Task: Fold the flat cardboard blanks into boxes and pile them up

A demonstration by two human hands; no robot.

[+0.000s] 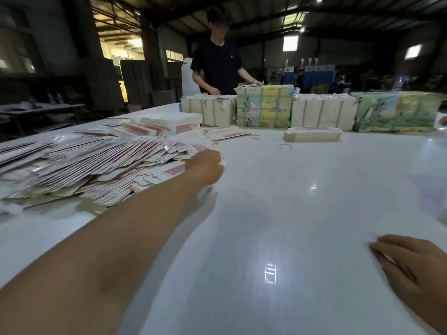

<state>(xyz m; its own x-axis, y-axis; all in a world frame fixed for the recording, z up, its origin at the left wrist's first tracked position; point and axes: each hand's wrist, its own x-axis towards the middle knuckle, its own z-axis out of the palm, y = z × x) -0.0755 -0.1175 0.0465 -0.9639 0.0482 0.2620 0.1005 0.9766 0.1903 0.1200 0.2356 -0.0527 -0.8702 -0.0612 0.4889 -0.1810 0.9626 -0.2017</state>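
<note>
A large heap of flat cardboard blanks [79, 165], white with red and blue print, spreads over the left of the white table [278, 213]. My left hand [205, 169] is stretched far out to the heap's right edge, its fingers curled at a blank there; the fingertips are hidden behind the hand. My right hand [411, 267] lies near the table's front right, fingers relaxed, holding nothing. Folded boxes lie further back: several at the left [169, 125], one flat-lying near the middle [225, 134], one at the right [313, 135].
Wrapped bundles of stock [263, 110] stand in a row along the far side. A person in a black shirt [219, 66] works behind them. Loose rubber bands [284, 146] lie on the table.
</note>
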